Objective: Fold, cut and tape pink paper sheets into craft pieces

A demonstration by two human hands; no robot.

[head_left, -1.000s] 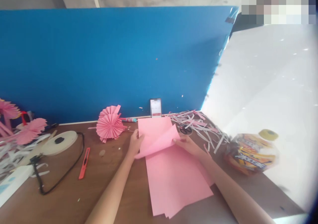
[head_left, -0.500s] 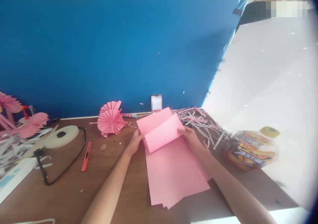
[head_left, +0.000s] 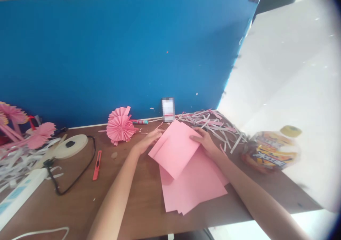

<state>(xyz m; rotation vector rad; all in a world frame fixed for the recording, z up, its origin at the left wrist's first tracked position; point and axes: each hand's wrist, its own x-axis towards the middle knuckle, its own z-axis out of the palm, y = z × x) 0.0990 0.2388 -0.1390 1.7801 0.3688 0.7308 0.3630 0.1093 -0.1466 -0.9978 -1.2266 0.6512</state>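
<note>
A folded sheet of pink paper (head_left: 177,151) is held tilted above a stack of larger pink sheets (head_left: 191,194) on the brown table. My right hand (head_left: 205,142) grips its upper right edge, thumb on the front face and fingers behind. At the upper left edge, my left hand (head_left: 149,140) has its curled fingers against the paper; their tips are partly hidden. A pink pleated paper fan (head_left: 121,126) lies left of my left hand, with a pink and teal stick-like item (head_left: 140,121) beside it.
Left lie a red box cutter (head_left: 97,165), a tape roll (head_left: 70,146), a black cable and a white power strip (head_left: 21,194). Paper strips (head_left: 213,124) lie behind my right hand. A plastic snack package (head_left: 271,153) stands right, a phone (head_left: 167,109) against the blue panel (head_left: 133,55).
The folded pink paper has turned in my hands, so one corner now points down toward me. My left hand has shifted up along its edge; my right thumb remains on the paper.
</note>
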